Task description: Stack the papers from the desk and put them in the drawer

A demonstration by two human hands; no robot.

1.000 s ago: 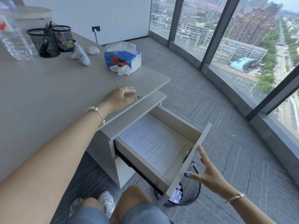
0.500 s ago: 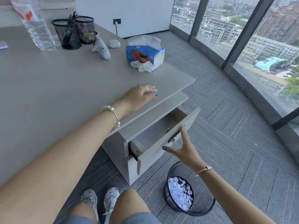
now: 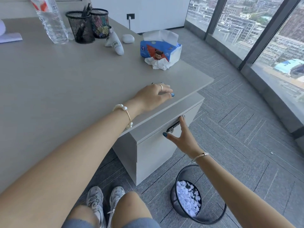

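The grey drawer (image 3: 158, 145) of the cabinet under the desk corner is pushed in flush, and the papers inside it are hidden. My right hand (image 3: 181, 137) is open, fingertips touching the drawer's dark handle (image 3: 172, 128), thumb spread to the left. My left hand (image 3: 153, 96) rests palm down on the grey desk (image 3: 65, 83) near its front right corner, fingers loosely curled, holding nothing.
At the back of the desk stand a water bottle (image 3: 51, 20), two black mesh pen cups (image 3: 82, 27), a white tube (image 3: 116, 44), a blue tissue pack (image 3: 160, 50) and a paper corner (image 3: 9, 37). A black bin (image 3: 189, 196) with paper scraps sits on the floor beside the cabinet.
The drawer went from wide open with papers showing to fully closed, pushed in by my right hand. My left hand stayed on the desk.
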